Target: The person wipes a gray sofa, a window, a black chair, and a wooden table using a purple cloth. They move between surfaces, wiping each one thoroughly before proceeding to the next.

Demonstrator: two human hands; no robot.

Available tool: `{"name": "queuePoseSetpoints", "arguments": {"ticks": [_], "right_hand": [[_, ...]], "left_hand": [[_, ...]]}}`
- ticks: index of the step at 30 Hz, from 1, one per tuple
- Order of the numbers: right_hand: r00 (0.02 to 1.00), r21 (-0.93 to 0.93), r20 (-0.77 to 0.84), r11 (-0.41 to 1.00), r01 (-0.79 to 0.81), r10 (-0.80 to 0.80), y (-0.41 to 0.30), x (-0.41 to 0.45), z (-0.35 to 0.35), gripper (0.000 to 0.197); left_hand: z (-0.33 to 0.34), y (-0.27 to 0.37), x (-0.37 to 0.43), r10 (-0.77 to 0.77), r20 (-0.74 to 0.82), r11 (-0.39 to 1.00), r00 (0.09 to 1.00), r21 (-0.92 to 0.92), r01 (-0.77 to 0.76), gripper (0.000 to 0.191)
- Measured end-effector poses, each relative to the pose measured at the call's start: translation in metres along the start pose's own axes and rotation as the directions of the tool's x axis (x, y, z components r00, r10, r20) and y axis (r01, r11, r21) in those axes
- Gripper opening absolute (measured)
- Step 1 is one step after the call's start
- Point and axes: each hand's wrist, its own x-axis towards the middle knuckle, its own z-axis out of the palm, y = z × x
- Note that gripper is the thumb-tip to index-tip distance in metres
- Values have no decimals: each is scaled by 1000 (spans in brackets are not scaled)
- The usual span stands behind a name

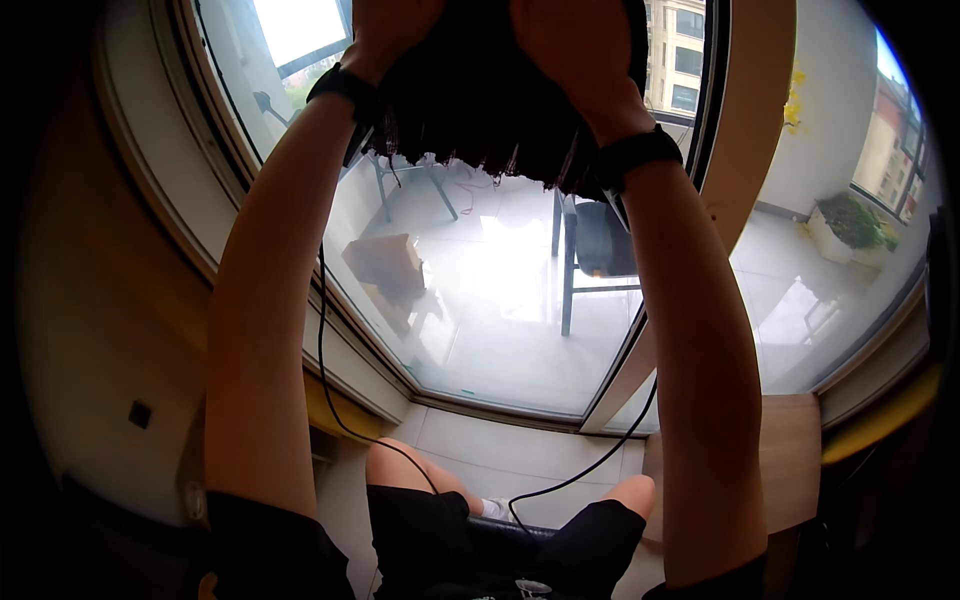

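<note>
In front of me a dark piece of fabric [480,90] is held up in the air, nearly black against the bright glass. Loose threads hang from its ragged lower edge. My left hand [394,34] grips its left side and my right hand [577,56] its right side, both at the top of the view. The fingers are largely hidden or cut off by the picture's edge. Each wrist wears a black strap [645,155] with a thin black cable [322,337] running down towards my lap.
Beyond the fabric stands a framed glass door [495,360]. Behind the glass are a dark chair [604,240], a cardboard box [386,262] and a white planter [832,236] with a green plant. A light wooden panel [787,457] stands low at my right.
</note>
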Motion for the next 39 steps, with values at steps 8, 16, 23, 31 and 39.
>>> {"name": "queuePoseSetpoints", "arguments": {"ticks": [8, 16, 23, 31, 39], "right_hand": [[996, -21, 81, 999, 44, -43, 3, -8, 3, 61], [982, -57, 185, 997, 54, -43, -3, -19, -7, 62], [980, -45, 193, 998, 52, -43, -5, -38, -11, 62], [946, -32, 324, 999, 20, -9, -17, -74, -21, 61], [949, -10, 308, 997, 75, -68, -21, -120, -32, 57]], "left_hand": [[2, 3, -10, -34, -6, 999, 999, -33, 34, 72], [-7, 14, -24, -52, 20, 998, 998, -39, 52, 72], [-13, 27, -37, -44, 126, 998, 991, -48, 50, 74], [-16, 39, -66, -16, 205, 998, 979, -60, 29, 72], [-5, 56, -111, 45, 195, 999, 980, -14, -43, 69]]}}
